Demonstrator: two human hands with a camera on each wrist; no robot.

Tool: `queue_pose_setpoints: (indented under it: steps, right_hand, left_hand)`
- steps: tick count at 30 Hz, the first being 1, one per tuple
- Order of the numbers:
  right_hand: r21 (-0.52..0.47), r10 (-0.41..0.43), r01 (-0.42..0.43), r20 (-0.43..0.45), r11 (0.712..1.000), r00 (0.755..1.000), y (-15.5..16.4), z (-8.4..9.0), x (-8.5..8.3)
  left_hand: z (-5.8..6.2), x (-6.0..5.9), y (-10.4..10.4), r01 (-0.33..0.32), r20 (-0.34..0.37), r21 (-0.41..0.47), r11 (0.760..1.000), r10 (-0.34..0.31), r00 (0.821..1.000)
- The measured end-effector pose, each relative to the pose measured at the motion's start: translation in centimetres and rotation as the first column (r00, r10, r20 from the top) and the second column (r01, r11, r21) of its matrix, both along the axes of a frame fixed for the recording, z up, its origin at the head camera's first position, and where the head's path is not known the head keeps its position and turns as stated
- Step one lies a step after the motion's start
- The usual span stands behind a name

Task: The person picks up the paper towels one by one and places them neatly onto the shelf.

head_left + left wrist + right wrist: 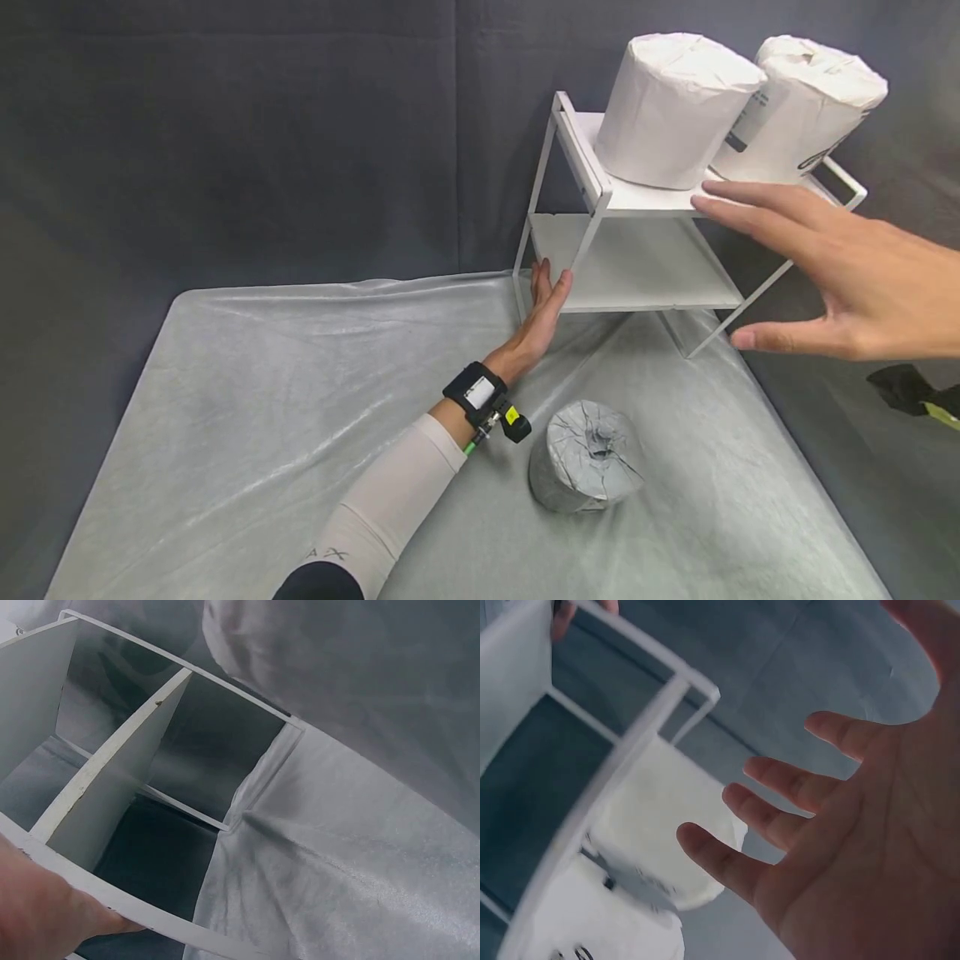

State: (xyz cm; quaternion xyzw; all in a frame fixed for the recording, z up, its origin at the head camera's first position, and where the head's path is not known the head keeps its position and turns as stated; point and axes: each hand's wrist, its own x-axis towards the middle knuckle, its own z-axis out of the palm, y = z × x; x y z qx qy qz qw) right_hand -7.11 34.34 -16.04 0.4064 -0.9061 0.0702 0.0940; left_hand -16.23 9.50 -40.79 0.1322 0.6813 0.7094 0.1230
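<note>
A white two-tier rack (pixel 652 262) stands on the cloth-covered table. My left hand (pixel 542 312) rests against its front left leg, fingers extended upward. In the left wrist view part of that left hand (pixel 52 900) lies along a white frame bar (pixel 165 922). Two white paper-wrapped rolls, a left one (pixel 675 117) and a right one (pixel 806 112), stand side by side on the top shelf. My right hand (pixel 847 267) is spread in front of the rack's right side, holding nothing. Its palm (pixel 870 855) and separated fingers show in the right wrist view.
A third wrapped roll (pixel 592 458), in grey shadow, stands on the table (pixel 262 417) in front of the rack, near my left forearm. Dark curtains (pixel 300 150) hang behind the table. The rack's lower shelf (pixel 637 271) is below the rolls.
</note>
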Motion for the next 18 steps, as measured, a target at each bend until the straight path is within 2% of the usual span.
queue_pose_setpoints:
  steps: [3, 6, 12, 18]
  right_hand:
    - [0.032, 0.003, -0.003, 0.015, 0.999, 1.000, -0.8, -1.1, 1.0]
    - [0.034, 0.044, -0.044, 0.015, 0.998, 0.999, -1.4, -2.1, 1.7]
    - [0.000, 0.112, -0.112, 0.047, 0.994, 0.993, -2.4, -4.4, 2.0]
    - [0.010, 0.077, -0.078, 0.091, 0.997, 0.993, -2.8, -7.2, 2.5]
  left_hand:
    - [0.0, -0.1, -0.1, 0.007, 0.005, -0.005, 1.000, -0.007, 1.000]
    - [0.0, 0.0, -0.1, 0.014, 0.007, -0.008, 1.000, -0.014, 1.000]
    - [0.0, 0.0, -0.3, 0.002, 0.003, -0.013, 1.000, -0.002, 1.000]
    - [0.0, 0.1, -0.1, -0.003, 0.002, -0.020, 1.000, 0.003, 1.000]
